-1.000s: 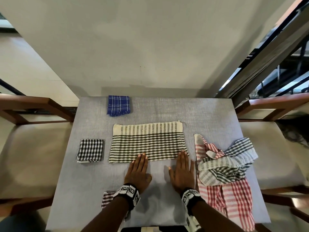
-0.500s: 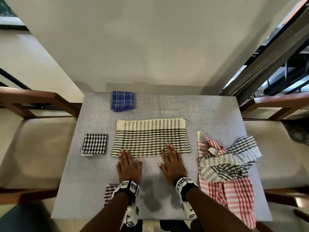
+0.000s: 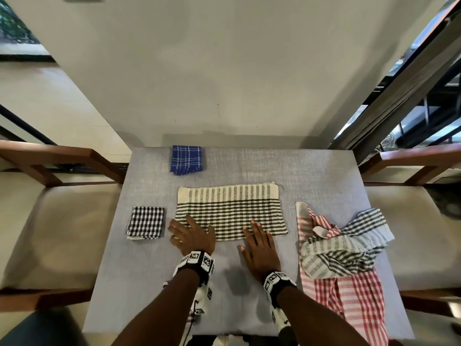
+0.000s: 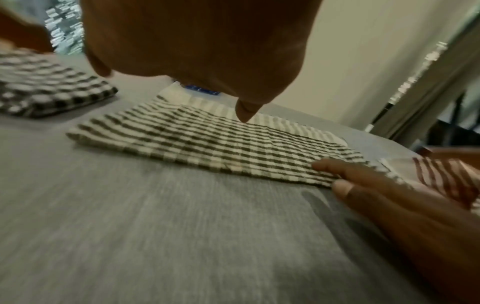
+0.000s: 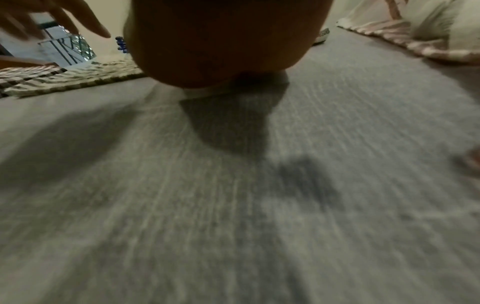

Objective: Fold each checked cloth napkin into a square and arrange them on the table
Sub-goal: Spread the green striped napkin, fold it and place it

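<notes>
A green-and-cream checked napkin (image 3: 230, 212) (image 4: 207, 144) lies flat as a long rectangle in the middle of the grey table (image 3: 316, 171). My left hand (image 3: 190, 234) lies flat with spread fingers over the napkin's near left corner. My right hand (image 3: 258, 242) lies flat, fingertips on the near edge right of centre; it also shows in the left wrist view (image 4: 369, 185). A folded blue checked square (image 3: 187, 159) sits at the far edge. A folded black-and-white checked square (image 3: 146, 222) (image 4: 44, 90) lies at the left.
A loose heap at the right holds a green striped napkin (image 3: 344, 248) on top of a red-and-white checked napkin (image 3: 349, 300) (image 5: 415, 45). Another checked cloth (image 3: 190, 313) hangs at the near edge under my left forearm. Wooden-armed chairs (image 3: 62, 166) flank the table.
Both hands have slid leftwards along the napkin's near edge, the left one reaching its near left corner. The napkin has stayed flat.
</notes>
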Demonstrator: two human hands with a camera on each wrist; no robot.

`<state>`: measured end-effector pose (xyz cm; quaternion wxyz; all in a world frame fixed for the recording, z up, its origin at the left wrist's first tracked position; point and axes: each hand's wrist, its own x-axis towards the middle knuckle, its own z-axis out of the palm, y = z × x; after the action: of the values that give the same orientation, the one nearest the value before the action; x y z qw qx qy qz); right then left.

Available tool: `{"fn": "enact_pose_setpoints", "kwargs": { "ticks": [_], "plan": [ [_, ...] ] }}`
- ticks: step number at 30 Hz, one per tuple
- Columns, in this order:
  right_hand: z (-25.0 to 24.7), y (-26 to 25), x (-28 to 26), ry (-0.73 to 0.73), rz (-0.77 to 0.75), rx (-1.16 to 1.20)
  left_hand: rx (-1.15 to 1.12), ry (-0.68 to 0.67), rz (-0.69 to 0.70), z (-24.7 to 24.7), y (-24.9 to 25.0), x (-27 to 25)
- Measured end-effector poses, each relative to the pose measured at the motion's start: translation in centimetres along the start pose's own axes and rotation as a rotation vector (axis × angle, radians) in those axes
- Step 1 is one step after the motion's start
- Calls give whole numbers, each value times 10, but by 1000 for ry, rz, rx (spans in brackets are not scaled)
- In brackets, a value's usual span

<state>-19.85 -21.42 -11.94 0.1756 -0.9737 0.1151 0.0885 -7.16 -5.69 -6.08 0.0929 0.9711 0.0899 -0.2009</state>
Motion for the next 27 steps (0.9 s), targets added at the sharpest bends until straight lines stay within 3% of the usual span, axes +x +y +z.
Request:
{"fn": "enact_pose_setpoints", "kwargs": {
  "ticks": [5, 8, 13, 15, 19, 21, 25, 27],
  "plan": [
    [-7, -18, 34, 83, 35, 66, 150, 20, 542, 4, 11, 26],
    [-9, -36, 72, 63, -16, 44, 232, -19, 694, 11, 23, 46],
    [-5, -38, 100, -32, -77, 39, 223, -26, 698, 26, 13, 74],
    [-2, -19, 93, 18, -75, 42, 178, -26, 709, 30, -1, 79],
    [-10, 33, 77, 193, 216, 54, 142, 19, 734, 29, -20, 86],
    [-13, 44, 74, 206, 259, 55, 125, 41, 710, 31, -22, 85],
    [-12, 23, 85, 240, 388, 90, 138, 53, 702, 30, -19, 84],
    [-16, 10, 92, 257, 371, 98, 127, 59, 668, 31, -17, 83]
  ]
}}
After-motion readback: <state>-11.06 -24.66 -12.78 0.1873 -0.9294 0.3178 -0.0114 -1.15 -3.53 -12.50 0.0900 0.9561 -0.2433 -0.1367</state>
